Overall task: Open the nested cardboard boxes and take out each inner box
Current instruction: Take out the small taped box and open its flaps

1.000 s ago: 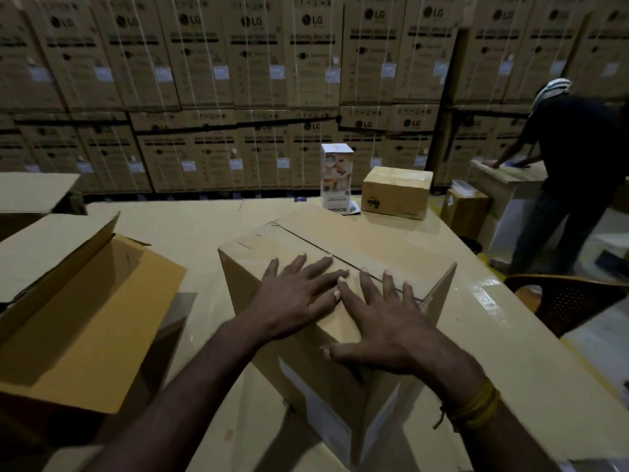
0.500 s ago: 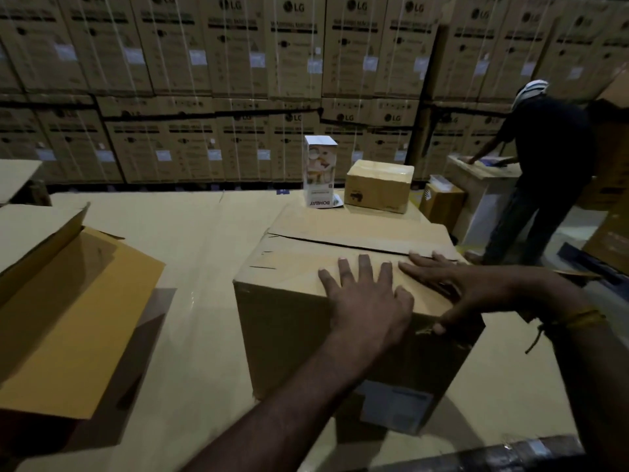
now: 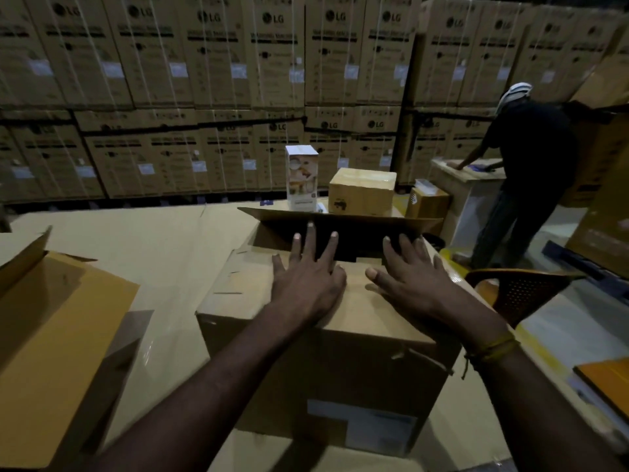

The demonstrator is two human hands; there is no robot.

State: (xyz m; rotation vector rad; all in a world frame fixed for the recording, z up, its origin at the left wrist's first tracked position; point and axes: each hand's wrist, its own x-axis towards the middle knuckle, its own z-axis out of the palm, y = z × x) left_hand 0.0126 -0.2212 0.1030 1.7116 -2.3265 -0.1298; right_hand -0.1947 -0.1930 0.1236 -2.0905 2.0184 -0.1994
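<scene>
1. Big box [image 3: 326,352]: plain brown cardbd, pale blue-white label on front.
2. Open box [image 3: 58,342] at left: yellow-tan.
3. Tall carton [image 3: 302,178]: white w/ printed pic.
4. Small box [image 3: 362,192]: tan, black mark.
5. Wristband [image 3: 493,349]: yellow.
6. Chair [image 3: 517,291]: orange-brown, dotted holes.
7. Stacked cartons [image 3: 218,63]: brown, black print, white labels.

A large cardboard box [image 3: 326,352] stands on the table [image 3: 143,240], its far flap [image 3: 340,216] lifted so that a dark gap shows beneath it. The left hand [image 3: 308,284] and the right hand [image 3: 413,281] lie flat on the near top flap, fingers spread and reaching into the gap. An opened box [image 3: 58,335] sits to the left. Beyond stand a white carton [image 3: 302,178] and a small brown box [image 3: 362,192]. A person in dark clothes [image 3: 524,172] bends over another surface at the right, before stacked LG cartons [image 3: 218,63].
</scene>
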